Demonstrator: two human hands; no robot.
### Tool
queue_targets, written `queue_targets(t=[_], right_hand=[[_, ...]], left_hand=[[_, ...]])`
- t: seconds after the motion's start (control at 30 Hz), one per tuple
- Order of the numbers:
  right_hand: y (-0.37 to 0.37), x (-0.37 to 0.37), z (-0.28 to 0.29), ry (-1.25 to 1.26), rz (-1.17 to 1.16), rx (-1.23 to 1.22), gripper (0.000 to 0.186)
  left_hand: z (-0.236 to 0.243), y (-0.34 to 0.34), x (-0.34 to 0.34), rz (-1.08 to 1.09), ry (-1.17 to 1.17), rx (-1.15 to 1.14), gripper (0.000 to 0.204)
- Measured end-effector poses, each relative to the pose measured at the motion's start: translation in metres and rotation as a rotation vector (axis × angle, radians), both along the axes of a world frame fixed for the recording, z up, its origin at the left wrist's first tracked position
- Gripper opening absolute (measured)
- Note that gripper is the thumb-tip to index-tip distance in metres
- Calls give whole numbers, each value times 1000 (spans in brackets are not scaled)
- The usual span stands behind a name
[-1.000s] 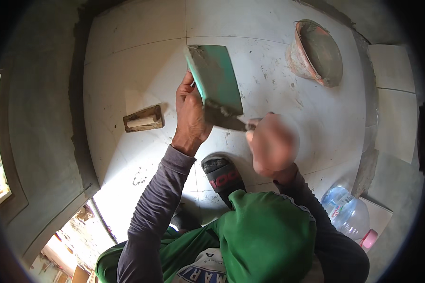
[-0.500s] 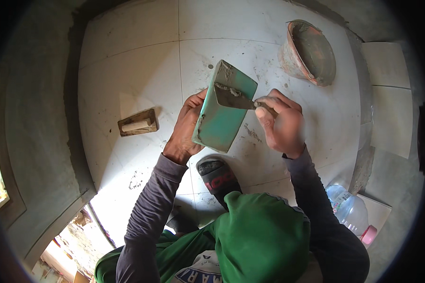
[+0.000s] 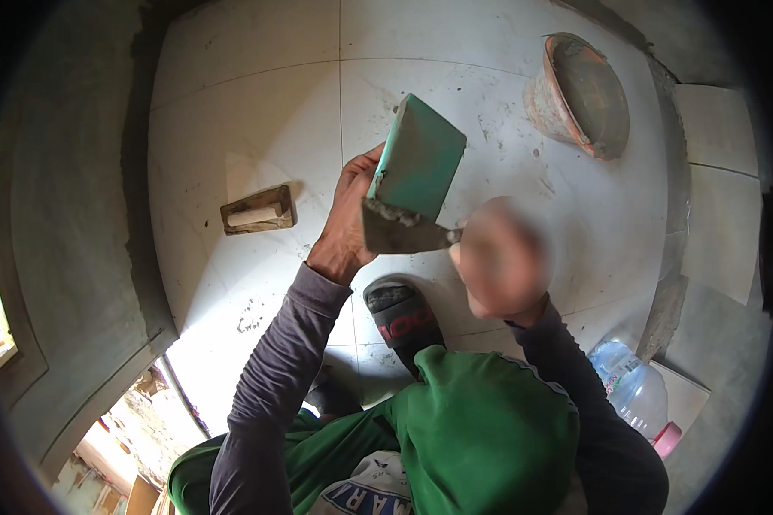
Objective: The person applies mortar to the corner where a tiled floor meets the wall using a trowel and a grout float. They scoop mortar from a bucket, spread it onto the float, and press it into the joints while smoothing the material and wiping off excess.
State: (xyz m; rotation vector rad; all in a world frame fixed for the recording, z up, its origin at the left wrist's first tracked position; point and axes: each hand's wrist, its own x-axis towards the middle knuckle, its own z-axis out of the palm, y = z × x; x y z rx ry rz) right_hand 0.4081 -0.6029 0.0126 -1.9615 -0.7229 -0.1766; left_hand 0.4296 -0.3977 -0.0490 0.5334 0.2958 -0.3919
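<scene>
A green rectangular plastering float (image 3: 421, 159) is tilted up in front of me. My left hand (image 3: 349, 215) is closed behind its left side, and the float hides most of those fingers and whatever grip they hold. My right hand (image 3: 502, 262), smeared by motion, is closed round the handle of a trowel (image 3: 404, 239). The trowel's blade lies across the float's lower end, with a ridge of wet grey mortar (image 3: 395, 213) along its upper edge. Only thin grey smears coat the float's face above the blade.
A mortar-crusted bucket (image 3: 552, 107) holding grey mix stands far right. On the tiled floor at left lies a small wooden float (image 3: 258, 211) with a pale handle. A clear plastic bottle (image 3: 636, 395) with a pink cap is near right. My sandalled foot (image 3: 399, 313) is below the float.
The trowel has slid down the float's face from its upper part to the lower end, gathering mortar on the blade. My right hand has moved down with it.
</scene>
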Motion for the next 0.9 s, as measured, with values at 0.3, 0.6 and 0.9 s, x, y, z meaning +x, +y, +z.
queue_targets(t=[0.3,0.6,0.9], right_hand=[[-13,26,-31,51,-189,-50,13],[-1,-11,-11,23,-148,2,13],[-35,38,-21,167,-370,105,13]], left_hand=[[4,-11,-7,-13,-64,80,24],[-2,3,-5,92,-19,17,29],[8,-3,-6,6,-100,-27,33]])
